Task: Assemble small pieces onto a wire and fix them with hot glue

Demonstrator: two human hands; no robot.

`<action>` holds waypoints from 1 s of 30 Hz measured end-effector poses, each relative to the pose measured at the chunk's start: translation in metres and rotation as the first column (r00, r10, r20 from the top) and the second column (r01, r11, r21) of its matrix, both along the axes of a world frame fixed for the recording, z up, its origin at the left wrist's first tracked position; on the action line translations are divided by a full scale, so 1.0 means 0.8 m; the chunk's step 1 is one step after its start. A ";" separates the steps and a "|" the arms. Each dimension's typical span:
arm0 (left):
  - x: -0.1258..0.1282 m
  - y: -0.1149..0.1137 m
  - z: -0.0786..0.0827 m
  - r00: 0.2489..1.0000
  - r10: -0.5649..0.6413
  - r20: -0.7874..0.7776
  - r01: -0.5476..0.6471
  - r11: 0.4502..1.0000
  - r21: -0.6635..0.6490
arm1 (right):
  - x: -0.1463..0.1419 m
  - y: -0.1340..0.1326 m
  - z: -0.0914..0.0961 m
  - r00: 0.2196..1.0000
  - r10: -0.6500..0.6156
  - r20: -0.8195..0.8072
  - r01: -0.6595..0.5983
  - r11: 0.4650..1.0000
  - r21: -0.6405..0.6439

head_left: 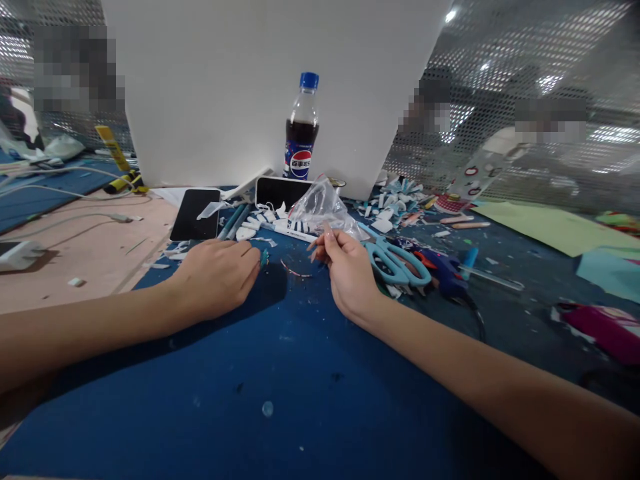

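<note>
My left hand (217, 277) rests low over the blue mat with its fingers curled in. A small teal piece (265, 258) shows at its fingertips; whether it is gripped is unclear. Thumb and forefinger of my right hand (350, 273) are pinched together, and what they hold, if anything, is too small to make out. Between both hands a thin, curved, striped strand (296, 272) lies close to the mat. Just behind the right fingers sits a crumpled clear plastic bag (325, 203). Light-blue scissors (393, 261) lie to the right of that hand.
A cola bottle (301, 137) stands at a white board (215, 87). Two dark phones, one a black phone (195, 215), lie among white scraps (257, 219). Rightward are a glue gun (445, 272), yellow-green paper (545, 223) and a magenta item (607, 330). Cables and a charger (23, 255) are left.
</note>
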State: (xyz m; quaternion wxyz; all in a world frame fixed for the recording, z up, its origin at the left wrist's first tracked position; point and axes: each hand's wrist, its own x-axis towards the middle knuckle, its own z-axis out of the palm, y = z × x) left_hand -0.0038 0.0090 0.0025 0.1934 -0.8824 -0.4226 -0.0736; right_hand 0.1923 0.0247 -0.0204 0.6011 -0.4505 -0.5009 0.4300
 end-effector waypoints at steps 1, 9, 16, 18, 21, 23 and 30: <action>0.002 -0.003 0.001 0.999 0.016 -0.033 -0.017 1.000 -0.015 | 0.000 0.000 0.000 1.000 0.002 0.005 -0.002 1.000 0.003; 0.006 -0.010 0.007 0.984 0.037 -0.172 -0.070 0.979 -0.190 | -0.001 -0.004 0.004 0.999 0.028 0.017 -0.027 1.000 -0.015; 0.007 -0.013 0.011 0.973 0.077 -0.216 -0.125 0.968 -0.218 | -0.002 -0.007 0.007 0.997 0.039 0.061 -0.038 0.999 -0.011; 0.007 -0.013 0.012 0.972 0.121 -0.204 -0.166 0.961 -0.221 | -0.002 -0.007 0.008 0.997 0.040 0.060 -0.040 0.999 -0.010; 0.006 -0.010 0.014 0.977 0.078 -0.196 -0.125 0.962 -0.241 | -0.001 -0.006 0.006 0.997 0.048 0.067 -0.047 0.999 -0.011; 0.004 -0.009 0.013 0.982 0.021 -0.189 -0.069 0.966 -0.249 | -0.001 -0.005 0.005 0.995 0.049 0.083 -0.048 0.999 -0.009; 0.008 -0.012 0.010 0.999 0.036 0.009 -0.032 0.960 -0.280 | -0.002 -0.010 0.010 0.990 0.044 0.135 -0.050 0.998 0.041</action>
